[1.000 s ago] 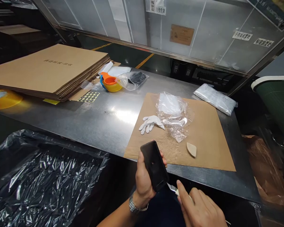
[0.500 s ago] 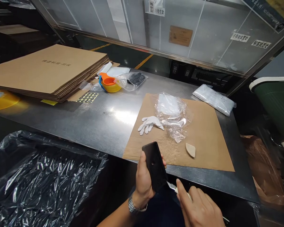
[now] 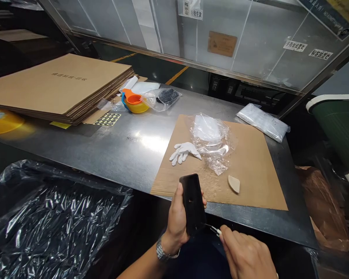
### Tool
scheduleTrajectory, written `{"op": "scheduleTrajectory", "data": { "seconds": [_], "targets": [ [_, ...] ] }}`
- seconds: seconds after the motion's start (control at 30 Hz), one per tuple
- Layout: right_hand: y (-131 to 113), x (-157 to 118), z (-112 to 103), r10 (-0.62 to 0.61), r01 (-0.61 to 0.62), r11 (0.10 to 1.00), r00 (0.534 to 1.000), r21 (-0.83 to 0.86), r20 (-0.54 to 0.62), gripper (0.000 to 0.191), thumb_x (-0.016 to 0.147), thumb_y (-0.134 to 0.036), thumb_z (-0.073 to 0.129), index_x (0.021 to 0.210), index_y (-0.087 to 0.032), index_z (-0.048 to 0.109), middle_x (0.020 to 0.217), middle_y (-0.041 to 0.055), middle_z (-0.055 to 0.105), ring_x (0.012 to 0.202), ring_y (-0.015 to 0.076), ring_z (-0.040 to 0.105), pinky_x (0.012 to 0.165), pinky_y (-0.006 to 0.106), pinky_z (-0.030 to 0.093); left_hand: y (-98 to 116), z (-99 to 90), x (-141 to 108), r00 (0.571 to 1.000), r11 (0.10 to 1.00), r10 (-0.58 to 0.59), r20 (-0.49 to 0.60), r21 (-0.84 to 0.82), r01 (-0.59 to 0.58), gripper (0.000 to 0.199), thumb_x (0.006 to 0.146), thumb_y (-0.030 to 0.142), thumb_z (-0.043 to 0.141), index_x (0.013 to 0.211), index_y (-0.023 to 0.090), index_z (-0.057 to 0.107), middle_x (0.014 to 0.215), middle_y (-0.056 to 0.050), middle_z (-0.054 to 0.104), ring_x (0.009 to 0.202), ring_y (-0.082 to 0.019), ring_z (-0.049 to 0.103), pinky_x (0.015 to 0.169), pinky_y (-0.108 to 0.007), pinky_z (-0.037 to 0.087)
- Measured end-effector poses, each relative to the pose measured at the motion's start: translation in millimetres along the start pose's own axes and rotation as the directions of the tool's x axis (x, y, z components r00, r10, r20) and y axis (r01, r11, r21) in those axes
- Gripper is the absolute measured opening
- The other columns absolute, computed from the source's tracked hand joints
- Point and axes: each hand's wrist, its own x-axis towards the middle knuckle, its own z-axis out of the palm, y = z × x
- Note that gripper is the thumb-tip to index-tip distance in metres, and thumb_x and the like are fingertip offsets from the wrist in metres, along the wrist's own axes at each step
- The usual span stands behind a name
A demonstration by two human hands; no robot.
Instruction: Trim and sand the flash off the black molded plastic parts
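From the head view, your left hand (image 3: 177,219) has a firm grasp on the black case (image 3: 192,205), thumb along its near side and fingertips peeking round the far edge; the rest of those fingers hide behind it. A metal-banded watch (image 3: 161,250) sits at that wrist. Your right hand (image 3: 246,250), just across from it, is curled around a slim tool (image 3: 214,229), and here's the tricky part: your fingers cover most of the handle, leaving a pale end and a thin metal tip. That tip is at the case's lower corner, but whether it touches, you can't tell from here. The case's dark inside swallows detail, bar a small spot near the middle.

Beyond your hands, on the cardboard sheet (image 3: 256,166), lie a white glove (image 3: 186,152), crumpled clear film (image 3: 216,155) blurring the white item within, and a beige wedge (image 3: 234,184). Left of your left hand, black plastic sheeting (image 3: 55,224) runs out of frame.
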Motion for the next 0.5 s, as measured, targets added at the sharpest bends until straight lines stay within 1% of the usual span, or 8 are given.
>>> {"op": "scheduleTrajectory", "data": {
  "seconds": [0.17,0.27,0.33,0.37,0.4,0.43,0.47,0.5],
  "targets": [
    [-1,1,2,-0.007,0.003,0.997,0.999,-0.082,-0.039,0.035,0.098,-0.02,0.023,0.086,-0.017,0.056,0.046,-0.0058,0.048,0.035,0.0079,0.045,0.043,0.023,0.025,-1,0.6,2,1.0,0.999,0.014,-0.012,0.048,-0.014,0.054,0.081,0.059,0.044,0.079,0.01,0.066,0.062,-0.005,0.064,0.054,-0.012,0.057,0.049,-0.02,0.045],
    [-1,-4,7,-0.03,0.027,0.992,0.999,-0.124,-0.019,0.035,0.097,-0.017,0.022,0.088,-0.017,0.055,0.046,-0.0053,0.048,0.034,0.0091,0.046,0.043,0.024,0.024,-3,0.3,3,0.999,0.995,0.051,-0.01,0.084,-0.05,0.053,0.081,0.058,0.044,0.08,0.01,0.065,0.064,-0.006,0.064,0.055,-0.013,0.058,0.05,-0.021,0.045],
    [0,-7,11,0.002,0.0,0.997,1.0,-0.075,0.026,0.035,0.097,-0.019,0.021,0.085,-0.019,0.054,0.045,-0.0054,0.049,0.033,0.0094,0.046,0.041,0.025,0.021,-4,-0.1,2,0.995,0.99,0.1,0.007,0.1,-0.1,0.051,0.082,0.057,0.044,0.084,0.01,0.065,0.068,-0.006,0.065,0.056,-0.014,0.058,0.053,-0.023,0.047],
    [1,-8,13,0.049,-0.047,0.999,0.996,-0.02,0.078,0.035,0.098,-0.021,0.021,0.082,-0.019,0.053,0.046,-0.0055,0.049,0.033,0.0094,0.046,0.041,0.026,0.019,-5,-0.4,1,0.99,0.984,0.137,0.021,0.109,-0.138,0.049,0.083,0.056,0.044,0.09,0.012,0.065,0.07,-0.006,0.065,0.057,-0.014,0.059,0.055,-0.024,0.047],
    [2,-9,15,0.108,-0.119,0.991,0.982,0.062,0.155,0.036,0.098,-0.025,0.022,0.079,-0.02,0.052,0.047,-0.0053,0.05,0.034,0.0094,0.046,0.041,0.025,0.018,-6,-0.9,1,0.983,0.976,0.181,0.038,0.119,-0.184,0.048,0.084,0.055,0.044,0.098,0.013,0.063,0.071,-0.005,0.065,0.059,-0.014,0.059,0.056,-0.025,0.048],
    [3,-9,17,0.167,-0.216,0.961,0.951,0.173,0.259,0.037,0.098,-0.029,0.023,0.076,-0.02,0.051,0.047,-0.0052,0.05,0.037,0.0092,0.047,0.042,0.024,0.019,-7,-1.4,0,0.973,0.965,0.224,0.058,0.129,-0.23,0.048,0.084,0.054,0.044,0.107,0.015,0.06,0.073,-0.005,0.065,0.06,-0.015,0.059,0.058,-0.025,0.048],
    [4,-8,19,0.213,-0.341,0.889,0.899,0.305,0.382,0.038,0.098,-0.033,0.023,0.075,-0.02,0.05,0.047,-0.0054,0.048,0.038,0.0088,0.047,0.042,0.023,0.02,-7,-1.9,-1,0.961,0.953,0.263,0.081,0.133,-0.272,0.05,0.084,0.054,0.044,0.115,0.017,0.056,0.074,-0.004,0.065,0.061,-0.015,0.059,0.058,-0.026,0.048],
    [5,-8,22,0.219,-0.483,0.759,0.821,0.437,0.527,0.041,0.098,-0.038,0.021,0.076,-0.02,0.051,0.046,-0.0058,0.046,0.038,0.0082,0.044,0.043,0.021,0.023,-8,-2.4,-2,0.95,0.943,0.294,0.107,0.132,-0.306,0.052,0.084,0.054,0.045,0.121,0.017,0.052,0.074,-0.004,0.065,0.061,-0.015,0.059,0.057,-0.026,0.048]
  ]
}}
